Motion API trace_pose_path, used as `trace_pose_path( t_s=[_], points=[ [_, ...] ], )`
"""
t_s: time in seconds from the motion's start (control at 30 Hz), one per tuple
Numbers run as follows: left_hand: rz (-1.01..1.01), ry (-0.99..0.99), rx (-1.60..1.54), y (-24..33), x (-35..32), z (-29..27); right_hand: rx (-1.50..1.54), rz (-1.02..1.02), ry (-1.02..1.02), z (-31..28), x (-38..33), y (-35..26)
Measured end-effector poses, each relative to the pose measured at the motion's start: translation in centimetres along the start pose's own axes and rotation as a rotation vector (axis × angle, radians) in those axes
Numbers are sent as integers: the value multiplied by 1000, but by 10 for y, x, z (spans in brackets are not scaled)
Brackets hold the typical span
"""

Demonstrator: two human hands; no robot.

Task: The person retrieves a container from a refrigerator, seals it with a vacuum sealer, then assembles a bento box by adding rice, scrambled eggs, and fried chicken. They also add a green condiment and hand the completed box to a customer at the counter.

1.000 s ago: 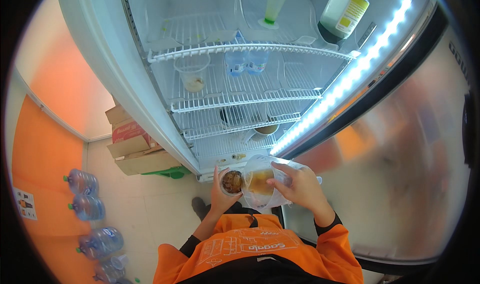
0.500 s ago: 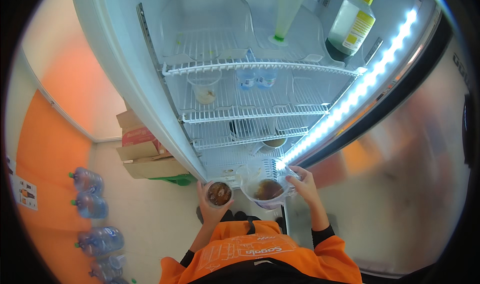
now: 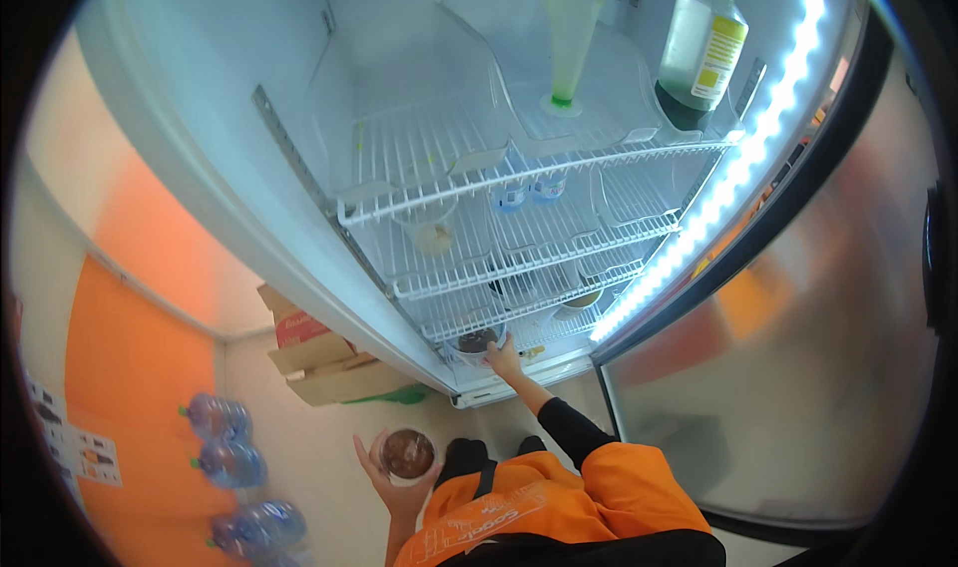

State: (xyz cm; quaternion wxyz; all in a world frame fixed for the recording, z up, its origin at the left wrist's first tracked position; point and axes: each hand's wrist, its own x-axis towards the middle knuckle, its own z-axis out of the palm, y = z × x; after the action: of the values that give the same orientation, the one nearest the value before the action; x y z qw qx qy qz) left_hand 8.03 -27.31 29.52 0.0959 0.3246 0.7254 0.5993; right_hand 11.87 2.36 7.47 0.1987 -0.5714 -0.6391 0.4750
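Note:
My left hand [image 3: 387, 482] is wrapped round a clear plastic cup [image 3: 408, 454] with dark brown contents and holds it outside the fridge, low at the left. My right arm reaches into the fridge's bottom level. There my right hand [image 3: 504, 356] grips the side of a clear plastic tub [image 3: 477, 341] with dark brown contents, just inside the left front edge. The wire shelf above partly covers this tub. To its right, a pale container [image 3: 579, 303] with brownish contents stands further in, partly hidden by wire.
The glass fridge door [image 3: 768, 367] stands open at my right. Higher wire shelves [image 3: 539, 175] carry a green-tinted tall vessel [image 3: 571, 58], a yellow-capped bottle [image 3: 702, 58] and a tub [image 3: 432, 238]. Cardboard boxes [image 3: 334, 357] and large water bottles [image 3: 230, 462] are on the left.
My right hand has moved left and into the fridge's bottom with the tub it held in front of me. My left hand has lowered its cup slightly, away from the fridge.

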Motion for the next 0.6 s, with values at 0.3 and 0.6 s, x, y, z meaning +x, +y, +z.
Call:
trace_pose_path(
  t_s=[0.3, 0.6],
  points=[
    [69, -362, 63, 0, 45, -57, 59, 217, 81, 55, 18, 20],
    [146, -782, -212, -36, 85, -57, 1053, 416, 1405, -195, -393, 424]
  ],
)
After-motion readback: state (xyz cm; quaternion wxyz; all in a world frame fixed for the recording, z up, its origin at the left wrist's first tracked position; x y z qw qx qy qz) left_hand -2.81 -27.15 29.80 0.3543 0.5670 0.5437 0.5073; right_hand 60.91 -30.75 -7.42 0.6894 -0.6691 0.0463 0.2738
